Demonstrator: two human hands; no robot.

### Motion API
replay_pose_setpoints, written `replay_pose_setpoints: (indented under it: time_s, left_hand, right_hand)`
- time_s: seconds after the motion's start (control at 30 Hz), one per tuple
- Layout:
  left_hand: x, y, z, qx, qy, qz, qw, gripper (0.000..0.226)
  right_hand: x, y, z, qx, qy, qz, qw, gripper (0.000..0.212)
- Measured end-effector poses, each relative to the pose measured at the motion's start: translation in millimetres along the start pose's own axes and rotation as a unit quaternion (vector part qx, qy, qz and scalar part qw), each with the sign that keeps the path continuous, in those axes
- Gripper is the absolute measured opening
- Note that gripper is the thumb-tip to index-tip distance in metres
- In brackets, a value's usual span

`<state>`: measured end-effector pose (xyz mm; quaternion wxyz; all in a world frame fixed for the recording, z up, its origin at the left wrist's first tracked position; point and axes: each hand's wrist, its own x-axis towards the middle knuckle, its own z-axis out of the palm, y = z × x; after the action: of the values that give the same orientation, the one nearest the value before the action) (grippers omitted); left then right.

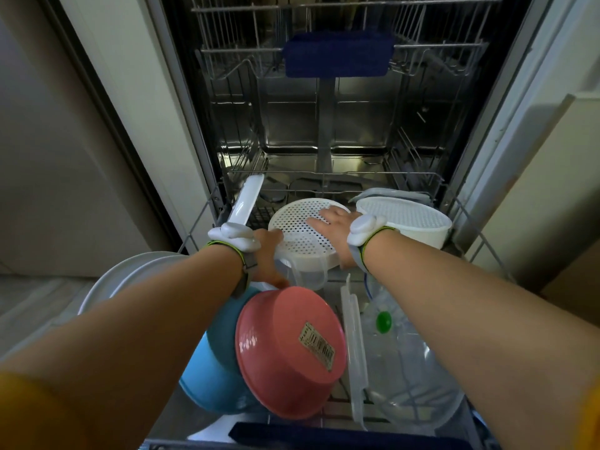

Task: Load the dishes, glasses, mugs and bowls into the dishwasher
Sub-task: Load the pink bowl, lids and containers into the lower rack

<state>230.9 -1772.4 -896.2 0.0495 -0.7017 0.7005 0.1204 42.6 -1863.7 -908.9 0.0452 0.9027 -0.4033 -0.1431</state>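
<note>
The pulled-out lower rack of the dishwasher holds a pink bowl and, farther back, a white perforated colander. The right hand lies flat-fingered on the colander; the left hand grips its near edge.
</note>
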Motion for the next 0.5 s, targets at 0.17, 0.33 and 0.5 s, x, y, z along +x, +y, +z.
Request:
replay_pose_setpoints:
  time_s: [0.17,0.33,0.5]
  left_hand:
    - [4.2,-2.2,-1.4,0.021,-0.008,0.015,1.000,0.113]
    - [4.3,-10.3,3.7,0.025,0.024,-0.024,0.999,0.114]
    - [0.8,-11.1,1.0,-0.077,-0.033,-0.062,0.994,0.099]
  right_hand:
    - [10.1,-5.5,4.0,-0.069,0.028,-0.026,0.997,0.121]
    - [10.1,0.7,6.6,-0.015,0.079,-0.026,0.996,0.077]
    - [8.5,2.0,-8.4,0.112,0.120,0.023,0.986,0.051]
